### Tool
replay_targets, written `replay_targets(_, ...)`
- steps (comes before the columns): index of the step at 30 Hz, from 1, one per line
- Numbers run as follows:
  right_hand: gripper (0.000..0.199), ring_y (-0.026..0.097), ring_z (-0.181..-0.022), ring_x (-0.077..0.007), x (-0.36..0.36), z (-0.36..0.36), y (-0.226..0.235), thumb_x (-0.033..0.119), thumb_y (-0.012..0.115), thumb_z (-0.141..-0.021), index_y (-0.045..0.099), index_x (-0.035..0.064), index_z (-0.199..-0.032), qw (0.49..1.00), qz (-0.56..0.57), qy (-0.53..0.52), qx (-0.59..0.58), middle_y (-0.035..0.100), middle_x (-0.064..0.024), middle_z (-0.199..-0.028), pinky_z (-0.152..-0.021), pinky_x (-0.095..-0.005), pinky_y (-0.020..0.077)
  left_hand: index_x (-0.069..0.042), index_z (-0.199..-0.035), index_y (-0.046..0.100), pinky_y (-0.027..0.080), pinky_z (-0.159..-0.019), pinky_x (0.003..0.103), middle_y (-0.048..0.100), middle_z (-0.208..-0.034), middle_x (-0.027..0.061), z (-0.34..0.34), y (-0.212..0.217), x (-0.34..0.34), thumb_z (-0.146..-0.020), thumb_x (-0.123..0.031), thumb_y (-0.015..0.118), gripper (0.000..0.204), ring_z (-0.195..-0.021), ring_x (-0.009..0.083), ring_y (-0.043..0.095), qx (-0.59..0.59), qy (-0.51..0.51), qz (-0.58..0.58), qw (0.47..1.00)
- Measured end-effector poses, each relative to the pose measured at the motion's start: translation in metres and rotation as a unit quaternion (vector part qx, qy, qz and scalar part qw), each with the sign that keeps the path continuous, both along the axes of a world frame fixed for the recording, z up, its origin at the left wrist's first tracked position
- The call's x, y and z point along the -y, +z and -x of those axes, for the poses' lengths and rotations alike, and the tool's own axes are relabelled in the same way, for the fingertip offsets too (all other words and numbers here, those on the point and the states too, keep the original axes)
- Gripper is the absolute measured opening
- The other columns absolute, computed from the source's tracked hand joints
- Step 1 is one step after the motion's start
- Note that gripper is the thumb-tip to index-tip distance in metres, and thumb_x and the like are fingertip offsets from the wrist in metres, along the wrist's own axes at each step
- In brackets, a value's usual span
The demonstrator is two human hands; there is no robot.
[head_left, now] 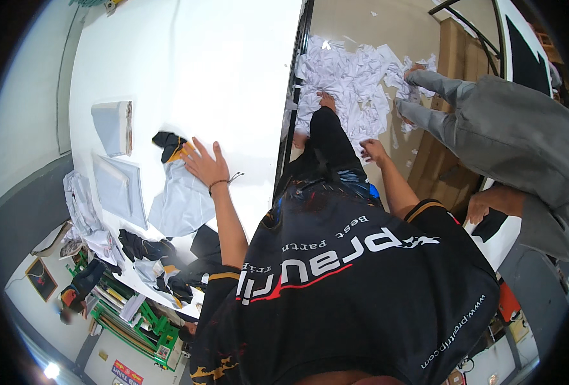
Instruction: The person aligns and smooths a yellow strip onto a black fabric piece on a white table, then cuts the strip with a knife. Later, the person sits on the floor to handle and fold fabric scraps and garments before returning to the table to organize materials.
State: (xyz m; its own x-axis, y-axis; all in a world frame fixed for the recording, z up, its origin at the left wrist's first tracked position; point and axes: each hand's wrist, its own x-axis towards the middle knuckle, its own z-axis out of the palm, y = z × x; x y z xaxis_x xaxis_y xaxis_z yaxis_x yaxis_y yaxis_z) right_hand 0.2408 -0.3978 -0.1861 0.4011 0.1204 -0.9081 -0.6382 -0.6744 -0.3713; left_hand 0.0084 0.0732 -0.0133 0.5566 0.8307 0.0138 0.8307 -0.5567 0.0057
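My left hand [205, 162] rests flat with fingers spread on a light grey fabric piece [183, 200] lying on the white table [188, 58]. Just beyond the fingertips sits a small black and yellow cloth piece [169, 145]. My right hand [374, 150] hangs beside my body over the floor, fingers loosely curled and holding nothing, close to a heap of white cloth scraps [351, 80]. My black-trousered leg [331, 138] reaches toward that heap.
A folded grey stack [113, 126] and a flat grey panel [119, 186] lie left on the table. Black and white garments [150, 253] pile at the near edge. Another person in grey [509, 138] bends over the scraps at right. A dark metal table frame [292, 96] borders the tabletop.
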Motion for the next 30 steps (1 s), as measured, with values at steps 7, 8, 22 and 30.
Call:
replay_targets(7, 0.037, 0.071, -0.076, -0.0243, 0.015, 0.024, -0.027, 0.038, 0.067, -0.092, 0.068, 0.0073, -0.115, 0.992, 0.049, 0.112, -0.016, 0.072, -0.0118, -0.094, -0.065, -0.0435, 0.0580, -0.017, -0.153, 0.045, 0.027, -0.115, 0.059, 0.036, -0.158, 0.0245, 0.075, -0.016, -0.043, -0.105, -0.056, 0.038, 0.062, -0.145, 0.0476, 0.031, 0.057, 0.063, -0.096, 0.992)
replay_targets(8, 0.037, 0.071, -0.075, -0.0242, 0.012, 0.024, -0.034, 0.037, 0.067, -0.092, 0.068, 0.0071, -0.114, 0.993, 0.036, 0.109, -0.007, 0.072, -0.0120, -0.093, -0.064, -0.0434, 0.0581, -0.018, -0.151, 0.047, 0.028, -0.115, 0.059, 0.038, -0.157, 0.0251, 0.078, -0.018, -0.042, -0.105, -0.056, 0.037, 0.061, -0.143, 0.0476, 0.033, 0.057, 0.077, -0.109, 0.989)
replay_targets(22, 0.063, 0.067, -0.107, -0.0389, -0.025, 0.041, -0.110, 0.028, 0.058, -0.090, 0.047, 0.0073, -0.149, 0.915, 0.081, 0.256, 0.302, 0.070, -0.0213, -0.119, -0.097, -0.0427, 0.0525, -0.014, -0.146, 0.051, 0.036, -0.110, 0.056, 0.046, -0.147, 0.0271, 0.058, -0.001, -0.034, -0.105, -0.051, 0.043, 0.056, -0.136, 0.0446, 0.043, -0.048, 0.090, -0.173, 0.980)
replay_targets(30, 0.042, 0.071, -0.065, -0.0289, -0.005, 0.020, -0.022, 0.030, 0.063, -0.091, 0.066, -0.0005, -0.119, 0.970, 0.067, 0.208, 0.109, 0.072, -0.0234, -0.090, -0.055, -0.0398, 0.0558, 0.008, -0.140, 0.047, 0.031, -0.117, 0.050, 0.043, -0.147, 0.0277, -0.067, 0.015, 0.024, -0.102, -0.025, 0.057, 0.052, -0.143, 0.0391, 0.035, 0.211, -0.096, -0.014, 0.973)
